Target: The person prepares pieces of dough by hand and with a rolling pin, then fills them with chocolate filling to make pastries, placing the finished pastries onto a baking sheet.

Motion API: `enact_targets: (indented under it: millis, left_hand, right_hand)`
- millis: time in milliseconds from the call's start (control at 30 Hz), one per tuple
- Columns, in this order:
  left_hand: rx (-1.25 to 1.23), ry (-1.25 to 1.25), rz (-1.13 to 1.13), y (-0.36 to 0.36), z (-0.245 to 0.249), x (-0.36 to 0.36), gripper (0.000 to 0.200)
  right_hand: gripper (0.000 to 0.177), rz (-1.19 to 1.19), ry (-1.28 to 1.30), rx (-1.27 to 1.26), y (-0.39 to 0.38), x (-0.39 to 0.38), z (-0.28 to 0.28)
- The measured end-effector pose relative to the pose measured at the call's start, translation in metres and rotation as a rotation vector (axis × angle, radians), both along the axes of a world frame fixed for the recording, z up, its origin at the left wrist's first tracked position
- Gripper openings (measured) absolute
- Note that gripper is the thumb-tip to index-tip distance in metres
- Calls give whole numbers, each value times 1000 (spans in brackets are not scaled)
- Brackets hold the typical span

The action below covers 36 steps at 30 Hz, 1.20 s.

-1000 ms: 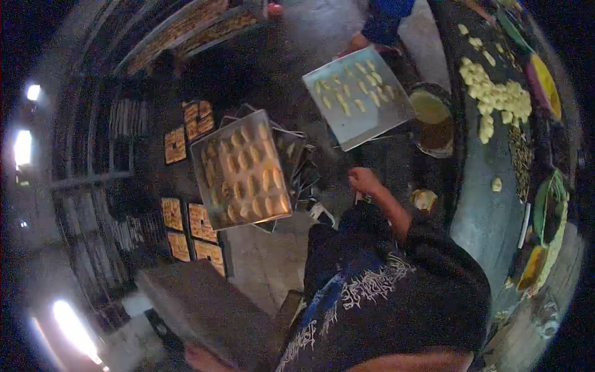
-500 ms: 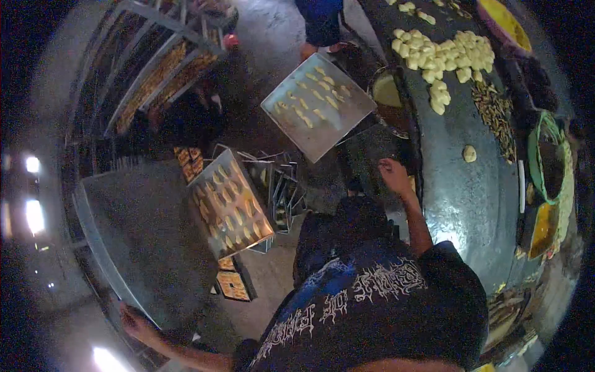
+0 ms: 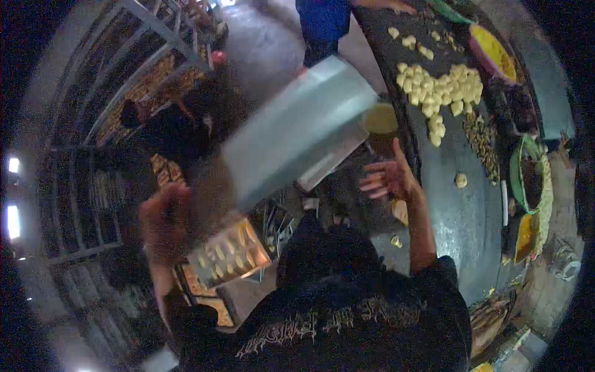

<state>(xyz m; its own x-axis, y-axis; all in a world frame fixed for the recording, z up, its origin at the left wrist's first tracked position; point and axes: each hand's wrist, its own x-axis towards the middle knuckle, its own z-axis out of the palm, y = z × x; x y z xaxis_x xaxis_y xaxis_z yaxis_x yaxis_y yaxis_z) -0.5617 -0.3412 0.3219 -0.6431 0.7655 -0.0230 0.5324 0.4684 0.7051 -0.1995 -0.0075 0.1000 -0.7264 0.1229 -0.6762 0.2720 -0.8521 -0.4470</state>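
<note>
An empty-looking metal baking tray point(image 3: 297, 130), smeared by motion, slants across the middle of the head view. My left hand point(image 3: 166, 214), also blurred, is closed at its darker near-left end. Under it shows the edge of another tray point(image 3: 338, 160), whose contents are covered. To the right of that, my right hand point(image 3: 393, 177) is open, fingers spread, touching nothing. Below the moving tray and near my left forearm, a tray of pale elongated dough pieces point(image 3: 229, 251) is partly hidden.
Along the right runs a dark worktable point(image 3: 462, 239) with a heap of dough balls point(image 3: 440, 90), a dark filling pile point(image 3: 480, 146) and a green-rimmed basket point(image 3: 527, 173). A person in blue point(image 3: 322, 25) stands ahead. Another person point(image 3: 170, 130) is by the rack point(image 3: 155, 80) at left.
My left hand has swung the empty tray from the left up and across, over the dough-covered tray ahead. My right hand's fingers have spread. The person at left has moved.
</note>
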Motion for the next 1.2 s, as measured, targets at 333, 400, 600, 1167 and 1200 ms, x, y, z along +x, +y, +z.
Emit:
enact_targets:
  millis: [333, 400, 600, 1167, 1200]
  left_hand:
    - [192, 687, -1043, 105, -176, -73, 18]
    - [198, 694, -1085, 104, -226, -101, 18]
    - [184, 640, -1025, 122, -423, -151, 17]
    - [-565, 29, -800, 133, -606, -37, 40]
    - [-487, 56, -785, 130, -615, -28, 42]
  right_hand:
    - [43, 64, -16, 897, 16, -23, -111]
    - [39, -44, -274, 666, 9, -44, -136]
    - [27, -320, -348, 451, 47, -87, -307]
    - [32, 130, -607, 1619, 40, -111, -412]
    - [32, 292, -746, 1485, 30, -116, -387]
